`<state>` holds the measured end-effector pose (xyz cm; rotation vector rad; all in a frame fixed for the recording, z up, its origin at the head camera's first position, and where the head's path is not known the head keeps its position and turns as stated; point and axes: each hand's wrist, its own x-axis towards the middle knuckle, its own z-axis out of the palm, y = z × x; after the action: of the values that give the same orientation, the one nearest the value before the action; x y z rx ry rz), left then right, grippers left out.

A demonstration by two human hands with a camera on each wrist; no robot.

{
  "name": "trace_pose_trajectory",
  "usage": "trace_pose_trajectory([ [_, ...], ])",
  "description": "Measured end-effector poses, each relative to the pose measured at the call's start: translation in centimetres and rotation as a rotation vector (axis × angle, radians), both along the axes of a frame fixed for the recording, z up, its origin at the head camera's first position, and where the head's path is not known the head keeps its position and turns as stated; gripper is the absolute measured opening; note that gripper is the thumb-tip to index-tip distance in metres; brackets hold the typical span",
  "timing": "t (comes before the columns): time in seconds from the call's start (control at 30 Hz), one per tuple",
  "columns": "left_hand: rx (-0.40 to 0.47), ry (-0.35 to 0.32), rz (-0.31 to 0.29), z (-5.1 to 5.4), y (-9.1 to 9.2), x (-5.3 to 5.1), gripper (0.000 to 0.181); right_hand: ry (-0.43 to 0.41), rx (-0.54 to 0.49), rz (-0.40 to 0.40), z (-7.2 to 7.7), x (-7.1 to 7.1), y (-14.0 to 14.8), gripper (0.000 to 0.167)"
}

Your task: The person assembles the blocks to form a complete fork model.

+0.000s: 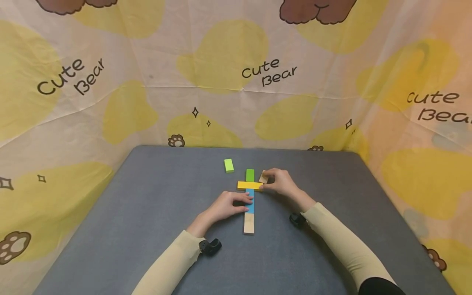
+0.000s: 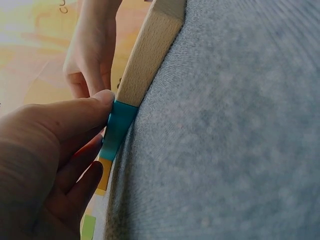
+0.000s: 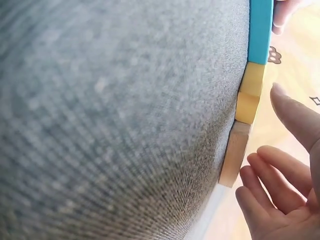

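Blocks lie flat in a cross-like layout in the head view. A blue block (image 1: pixel 250 206) has a plain wooden block (image 1: pixel 249 223) at its near end and a yellow block (image 1: pixel 248 185) lying crosswise at its far end. Beyond the yellow one is a green block (image 1: pixel 250 175). My left hand (image 1: pixel 225 205) rests its fingertips on the blue block, thumb near the wooden one. My right hand (image 1: pixel 282 182) is at the yellow block's right end, its fingers beside a small wooden block (image 3: pixel 235 155) that slants outward; thumb and fingers are spread apart.
A light green block (image 1: pixel 229 165) lies separately at the far left of the layout. The grey cloth-covered table (image 1: pixel 147 184) meets a printed curtain (image 1: pixel 214 119) at its back and sides.
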<state>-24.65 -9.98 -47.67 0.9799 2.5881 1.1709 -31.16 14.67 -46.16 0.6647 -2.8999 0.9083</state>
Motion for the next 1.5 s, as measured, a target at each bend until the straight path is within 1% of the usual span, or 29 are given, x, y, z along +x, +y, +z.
trace_pose_trajectory([
  [0.3, 0.0, 0.012, -0.016, 0.0, 0.0, -0.1, 0.029, -0.03, 0.012, -0.015, 0.0, 0.2, -0.1, 0.058],
  [0.6, -0.011, 0.037, -0.025, 0.2, 0.0, -0.3, 0.028, -0.008, 0.018, -0.004, 0.1, 0.1, -0.2, 0.054],
  [0.87, -0.045, 0.066, -0.021, 0.4, 0.1, -0.3, 0.028, -0.009, 0.018, -0.014, 0.1, 0.2, -0.2, 0.056],
  [1.1, -0.052, 0.072, -0.015, 0.4, 0.2, -0.3, 0.026, 0.011, 0.018, 0.001, 0.0, 0.2, -0.2, 0.055],
  [1.2, -0.037, 0.09, -0.015, 0.3, 0.2, -0.3, 0.026, 0.011, 0.018, -0.004, 0.0, 0.2, -0.2, 0.054],
  [1.3, 0.015, 0.125, 0.002, 0.1, -0.1, -0.3, 0.027, 0.016, 0.02, -0.002, -0.2, 0.2, -0.3, 0.052],
  [1.4, 0.084, 0.173, 0.046, -0.2, -0.6, -0.6, 0.031, 0.012, 0.013, 0.004, -0.2, 0.2, -0.4, 0.051],
  [1.5, 0.142, 0.206, 0.104, -0.2, -1.0, -1.2, 0.036, 0.008, 0.006, 0.006, -0.2, 0.2, -0.4, 0.053],
])
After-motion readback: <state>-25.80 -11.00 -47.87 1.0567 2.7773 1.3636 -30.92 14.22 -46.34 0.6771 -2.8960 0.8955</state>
